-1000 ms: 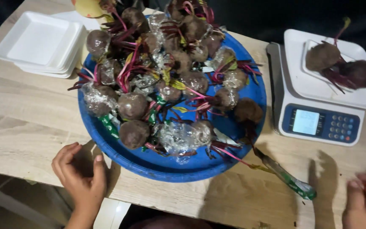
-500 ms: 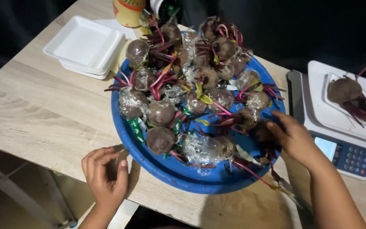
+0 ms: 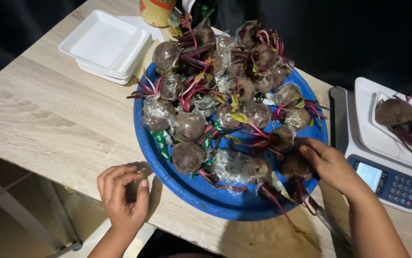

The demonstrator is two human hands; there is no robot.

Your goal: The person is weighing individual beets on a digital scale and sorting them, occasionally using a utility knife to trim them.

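Observation:
A round blue tray (image 3: 201, 193) on the wooden table (image 3: 48, 114) is heaped with several dark beetroots (image 3: 189, 126), many wrapped in clear film, with red stems sticking out. My right hand (image 3: 327, 162) reaches in at the tray's right rim, fingers curled around a beetroot (image 3: 294, 165) near the edge. My left hand (image 3: 122, 193) rests on the table by the tray's lower left rim, fingers loosely bent and holding nothing.
A digital scale (image 3: 382, 177) stands at the right with a white foam tray (image 3: 387, 129) holding beetroots (image 3: 394, 112). Stacked white foam trays (image 3: 105, 45) lie at the back left. A yellow container (image 3: 158, 10) and a dark bottle stand behind the blue tray. A knife (image 3: 327, 222) lies near the front edge.
My right hand has come in from the lower right to the tray's right rim and closed on a beetroot. The view has shifted left. My left hand has stayed by the tray.

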